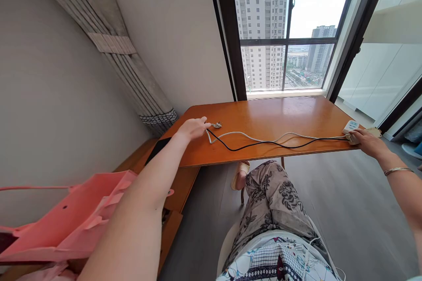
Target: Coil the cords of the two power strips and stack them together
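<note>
My left hand reaches across the orange wooden table, its fingers pinched on the ends of a white cable and a black cable near their small connectors. Both cables run right across the table to my right hand. That hand lies closed over the plug ends beside a white power strip at the table's right edge. A bangle sits on my right wrist.
A pink bag lies on a lower wooden surface at the left. A dark phone-like slab rests by the table's left edge. My patterned trousers and a sandalled foot are below the table. A large window stands behind.
</note>
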{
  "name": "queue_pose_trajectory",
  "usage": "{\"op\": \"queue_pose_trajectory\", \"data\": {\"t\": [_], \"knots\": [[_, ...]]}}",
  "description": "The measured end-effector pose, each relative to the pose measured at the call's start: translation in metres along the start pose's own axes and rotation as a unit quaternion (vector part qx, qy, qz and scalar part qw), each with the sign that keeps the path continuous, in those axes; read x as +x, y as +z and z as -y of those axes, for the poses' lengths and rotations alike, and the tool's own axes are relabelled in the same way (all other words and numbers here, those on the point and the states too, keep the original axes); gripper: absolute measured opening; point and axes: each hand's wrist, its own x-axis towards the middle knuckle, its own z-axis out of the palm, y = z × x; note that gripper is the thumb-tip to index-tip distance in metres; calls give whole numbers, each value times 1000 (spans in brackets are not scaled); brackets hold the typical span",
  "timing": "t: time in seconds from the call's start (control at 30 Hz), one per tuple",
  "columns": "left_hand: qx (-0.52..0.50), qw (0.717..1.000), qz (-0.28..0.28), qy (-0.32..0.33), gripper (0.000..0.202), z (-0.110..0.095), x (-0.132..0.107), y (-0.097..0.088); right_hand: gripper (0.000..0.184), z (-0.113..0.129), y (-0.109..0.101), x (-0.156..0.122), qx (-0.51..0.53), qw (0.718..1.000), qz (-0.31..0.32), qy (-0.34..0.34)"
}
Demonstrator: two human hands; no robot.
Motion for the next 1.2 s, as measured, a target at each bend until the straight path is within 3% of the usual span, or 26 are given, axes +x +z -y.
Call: {"op": "queue_pose_trajectory", "data": {"t": [0.17,0.33,0.5,0.73,0.93,1.07,1.2], "knots": [[12,1000,-25,3,39,1,8,12,57,-5,3,-1,44,999,6,-1],[-1,999,-18,-45,43,-3,8,18,64,-11,8,3,53,998,24,-13],[-64,988,53,-132,45,-11,8,18,64,-2,5,9,1,999,39,1],[-118,970,48,-206,42,-22,6,15,54,11,-4,12,-87,991,83,64],[-127,969,-39,-207,46,-33,-2,13,57,18,-5,17,-47,985,82,146],[-144,970,-112,-159,55,-35,-1,22,51,22,-12,22,-25,988,75,134],[-171,970,-100,-141,66,-39,5,35,44,34,-18,26,-28,991,57,115]]}}
